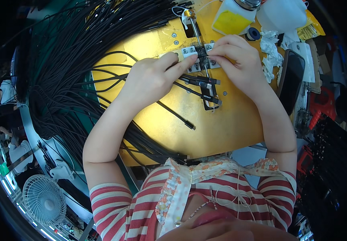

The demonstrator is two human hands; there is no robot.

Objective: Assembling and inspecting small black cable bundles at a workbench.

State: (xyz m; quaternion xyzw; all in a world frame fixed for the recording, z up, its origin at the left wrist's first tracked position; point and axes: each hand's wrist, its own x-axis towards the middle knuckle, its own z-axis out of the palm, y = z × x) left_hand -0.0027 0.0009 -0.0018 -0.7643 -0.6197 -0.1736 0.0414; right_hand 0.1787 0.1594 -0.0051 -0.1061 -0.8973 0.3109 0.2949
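Note:
My left hand [150, 80] reaches over a small metal fixture [189, 50] with its thumb and index finger closed at the fixture's dark centre. What sits between those fingertips is hidden. From the other side my right hand [239, 60] pinches at the same spot, thumb against index finger, on something too small to make out. A metal rod [196, 30] runs into the fixture from the far side. Below my left fingers, several black cables with plug ends [209, 98] lie across the gold work surface [233, 120]. Another black cable end [188, 124] lies nearer to me.
A large bundle of black cables [57, 76] spreads over the left side. Far right are a white bottle with a yellow label [234, 18], a small dark spool [253, 33], crumpled tissue [272, 50] and a dark phone [292, 78]. A fan [45, 199] stands lower left.

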